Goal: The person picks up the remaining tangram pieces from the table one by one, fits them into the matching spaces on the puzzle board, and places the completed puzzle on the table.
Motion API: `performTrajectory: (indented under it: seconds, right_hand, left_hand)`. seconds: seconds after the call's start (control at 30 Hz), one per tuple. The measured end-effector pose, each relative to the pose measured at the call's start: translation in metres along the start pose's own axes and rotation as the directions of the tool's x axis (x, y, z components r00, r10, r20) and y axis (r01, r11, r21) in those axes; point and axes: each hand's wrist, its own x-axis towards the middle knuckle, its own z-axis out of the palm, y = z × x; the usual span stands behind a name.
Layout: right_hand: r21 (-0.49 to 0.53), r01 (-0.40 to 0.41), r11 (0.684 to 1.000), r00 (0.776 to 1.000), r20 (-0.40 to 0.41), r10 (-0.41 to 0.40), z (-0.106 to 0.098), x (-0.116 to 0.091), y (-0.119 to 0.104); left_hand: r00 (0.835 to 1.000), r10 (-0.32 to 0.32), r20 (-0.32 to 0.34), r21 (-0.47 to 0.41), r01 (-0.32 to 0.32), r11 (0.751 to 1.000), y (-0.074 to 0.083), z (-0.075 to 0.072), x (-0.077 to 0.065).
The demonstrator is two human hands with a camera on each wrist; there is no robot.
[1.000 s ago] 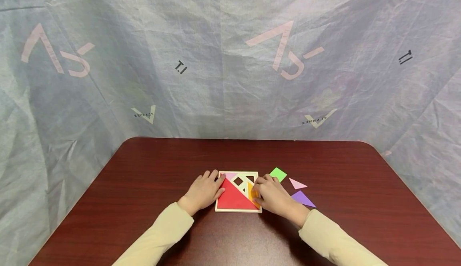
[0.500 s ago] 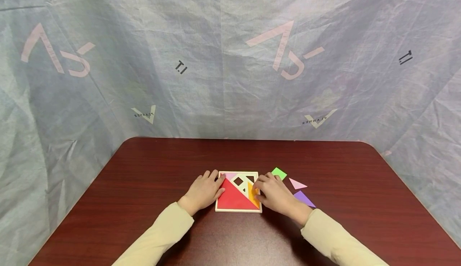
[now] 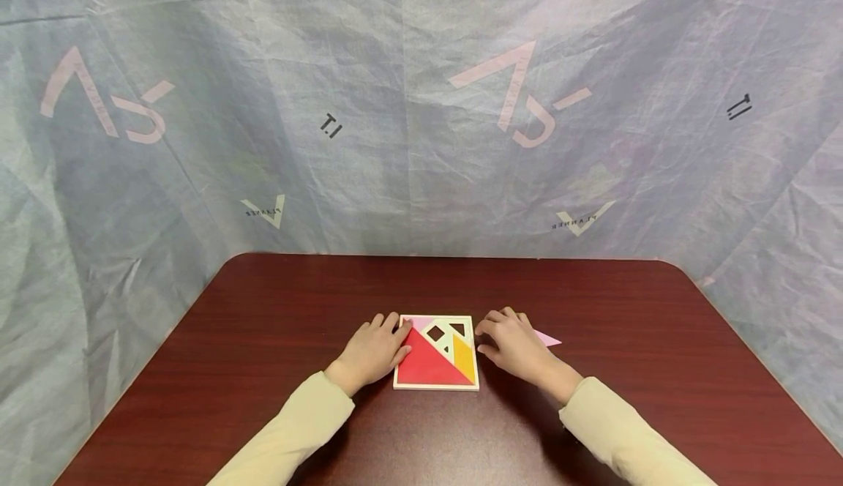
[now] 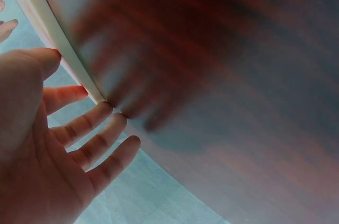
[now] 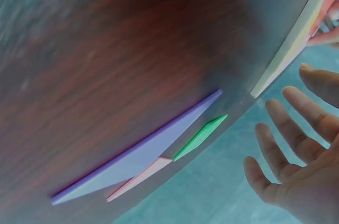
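A square wooden tangram tray (image 3: 435, 386) lies on the table with a red triangle (image 3: 426, 365), an orange parallelogram (image 3: 464, 361) and a lilac triangle (image 3: 418, 321) set in it. My left hand (image 3: 369, 352) rests at its left edge, thumb and index finger on top, the other fingers extended. Just right of the tray, my right hand (image 3: 516, 347) hovers with relaxed, slightly bent fingers and holds nothing. Beyond it lies a pink triangle (image 3: 548, 339). A purple triangle (image 5: 137, 155) and a green piece (image 5: 201, 136) show in the right wrist view; the right hand hides them from the head view.
The dark red wooden table (image 3: 296, 296) extends around the tray. A grey printed cloth (image 3: 408, 178) hangs behind and along both sides. Cut-out shapes show white and dark in the tray's upper right part.
My right hand has left the orange parallelogram and moved right, off the tray, now covering the green and purple pieces in the head view. The left hand stays put.
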Motion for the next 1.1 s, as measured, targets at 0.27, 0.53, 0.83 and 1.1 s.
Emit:
performTrajectory:
  seconds: [0.27,0.53,0.83,1.1]
  right_hand:
    - [-0.015,-0.056,0.998,0.998,-0.006,0.055,-0.003,-0.001,0.015]
    - [-0.011,-0.099,0.995,0.995,-0.022,0.098,-0.006,-0.002,0.029]
    - [-0.009,-0.141,0.99,0.99,-0.02,0.141,-0.007,-0.005,0.044]
    - [-0.019,-0.186,0.982,0.983,0.008,0.186,-0.004,-0.003,0.054]
  left_hand:
    - [1.0,0.0,0.0,-0.009,0.0,1.0,0.001,-0.001,0.0]
    - [1.0,-0.002,-0.001,-0.009,0.002,1.0,0.001,-0.002,-0.001]
    - [1.0,-0.002,-0.001,-0.001,0.002,1.0,0.001,-0.002,-0.001]
    - [1.0,-0.006,0.005,-0.004,0.006,1.0,0.001,-0.002,0.0]
